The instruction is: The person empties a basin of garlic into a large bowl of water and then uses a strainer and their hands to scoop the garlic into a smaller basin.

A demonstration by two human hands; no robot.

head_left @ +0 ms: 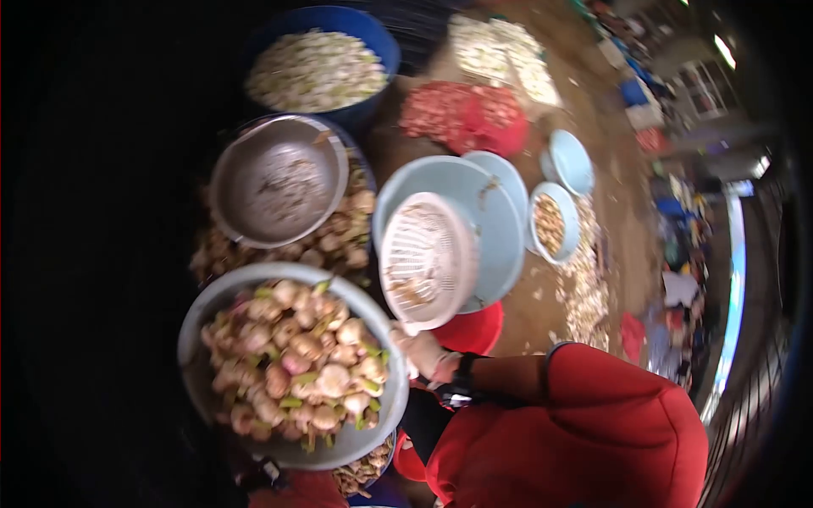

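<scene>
A wide grey basin (292, 268) full of pinkish-brown bulbs (296, 364) with short green stubs, resembling garlic or small onions, sits in front of me, tilted in this sideways view. My right hand (417, 349), with a black watch at its wrist, closes on the basin's right rim, touching or very near a pale pink colander (428, 262). My left hand (243, 466) is by the basin's lower rim; its fingers are lost in the dark. Beyond the basin, a metal bowl (279, 178) with brown scraps rests on more bulbs (347, 220).
Light-blue tubs (500, 237) stand beside the colander, with a red container (474, 330) beneath. A blue tub (377, 38) holds pale pieces. Red mesh bags (461, 114), white heaps (504, 55), smaller blue tubs (567, 161) and scattered peelings (589, 305) lie on the brown floor.
</scene>
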